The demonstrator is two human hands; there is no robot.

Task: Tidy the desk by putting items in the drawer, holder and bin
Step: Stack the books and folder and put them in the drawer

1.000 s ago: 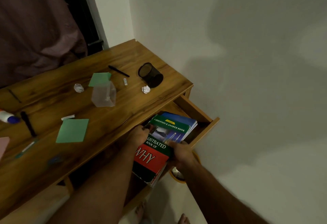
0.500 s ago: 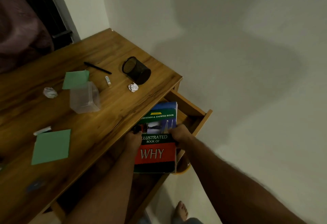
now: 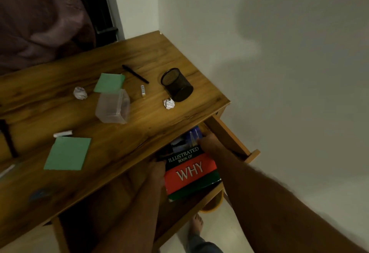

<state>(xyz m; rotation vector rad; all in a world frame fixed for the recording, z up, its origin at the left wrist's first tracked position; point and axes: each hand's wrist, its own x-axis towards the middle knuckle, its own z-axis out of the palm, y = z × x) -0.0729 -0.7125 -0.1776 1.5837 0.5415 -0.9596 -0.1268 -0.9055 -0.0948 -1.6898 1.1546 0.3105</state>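
— Two hands on the book (image 3: 189,170): left hand (image 3: 157,170) holds its near-left edge, right hand (image 3: 207,143) presses its far end. It lies partly inside the open drawer (image 3: 227,135).

— Risk?

— Its far corner could catch under the bench (image 3: 159,125) lip and jam. Beyond, crumpled paper (image 3: 169,104), pen (image 3: 135,73) and holder (image 3: 176,84) wait.

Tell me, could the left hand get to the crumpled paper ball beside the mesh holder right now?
Probably not at once: the left hand holds the book in the drawer. Once free, nothing blocks the paper ball.
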